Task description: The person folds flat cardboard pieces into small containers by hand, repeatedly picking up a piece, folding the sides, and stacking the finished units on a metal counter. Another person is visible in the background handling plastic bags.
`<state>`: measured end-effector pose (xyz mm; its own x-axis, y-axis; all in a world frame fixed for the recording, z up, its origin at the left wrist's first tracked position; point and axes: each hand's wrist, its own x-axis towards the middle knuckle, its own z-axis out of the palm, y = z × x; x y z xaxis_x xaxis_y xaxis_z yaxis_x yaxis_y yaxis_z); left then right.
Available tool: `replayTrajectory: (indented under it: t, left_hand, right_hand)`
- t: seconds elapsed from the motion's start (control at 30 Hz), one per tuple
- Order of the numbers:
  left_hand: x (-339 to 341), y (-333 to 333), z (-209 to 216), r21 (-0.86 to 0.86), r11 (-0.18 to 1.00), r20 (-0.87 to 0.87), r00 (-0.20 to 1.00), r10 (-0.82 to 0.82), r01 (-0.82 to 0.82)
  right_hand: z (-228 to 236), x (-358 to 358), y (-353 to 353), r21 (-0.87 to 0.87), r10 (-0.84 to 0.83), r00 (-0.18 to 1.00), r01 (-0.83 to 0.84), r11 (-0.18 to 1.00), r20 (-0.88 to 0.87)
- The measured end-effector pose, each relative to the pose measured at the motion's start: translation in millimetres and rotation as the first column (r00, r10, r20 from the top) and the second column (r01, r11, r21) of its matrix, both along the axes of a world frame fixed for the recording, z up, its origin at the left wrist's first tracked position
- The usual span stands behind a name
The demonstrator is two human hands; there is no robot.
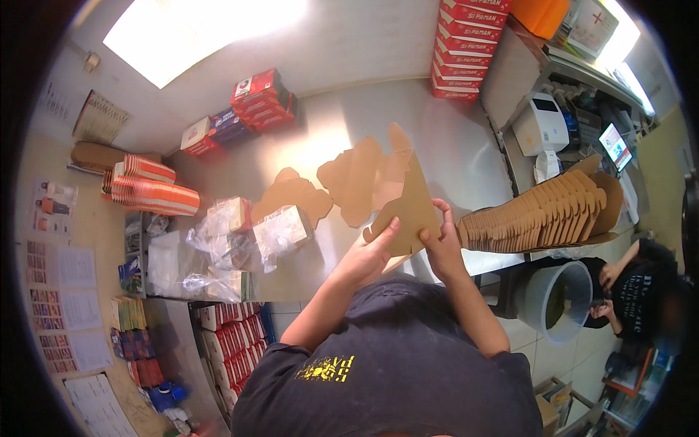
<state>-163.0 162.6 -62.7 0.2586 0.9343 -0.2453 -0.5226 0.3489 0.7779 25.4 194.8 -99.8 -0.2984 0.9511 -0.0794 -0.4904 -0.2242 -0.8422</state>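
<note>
The person I'm watching holds both arms bent in front of the torso (400,371), bare from the sleeves down; the left forearm (320,309) slants inward to the right, the right forearm (478,313) slants inward to the left, so the wrists come closer together than the elbows; the left hand (369,253) is closed in a grip, its thumb (394,225) pointing up and forward, its other fingers mostly hidden; the right hand (444,246) grips as well, its thumb (424,236) turned in toward the left, a finger reaching forward; the hands stand near each other, just apart.
</note>
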Motion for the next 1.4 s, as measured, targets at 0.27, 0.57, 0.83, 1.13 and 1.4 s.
replayTrajectory:
  t: [0.27, 0.57, 0.83, 1.13, 1.4]
  left_hand:
    - [-10, -1, -8, -0.048, 0.998, 0.009, 0.999, 0.049, -0.049]
    - [-26, -8, -13, 0.112, 0.965, -0.238, 0.949, -0.205, 0.237]
    - [-29, -9, -27, -0.117, 0.97, 0.153, 0.969, -0.195, 0.214]
    - [-28, -10, -22, -0.113, 0.978, -0.21, 0.958, -0.197, 0.176]
    - [-22, -18, -10, -0.178, 0.984, -0.214, 0.975, -0.068, 0.03]
  right_hand:
    - [-20, 3, 3, 0.124, 0.049, 0.979, -0.074, 0.99, 0.196]
    - [5, 10, 25, 0.289, -0.029, 0.934, -0.08, 0.954, 0.355]
    - [-3, 4, 12, 0.259, -0.01, 0.97, -0.055, 0.964, 0.244]
    - [-16, 7, -1, 0.446, -0.278, 0.869, 0.075, 0.892, 0.41]
    - [-6, 19, -1, 0.742, -0.457, 0.649, -0.26, 0.618, 0.609]
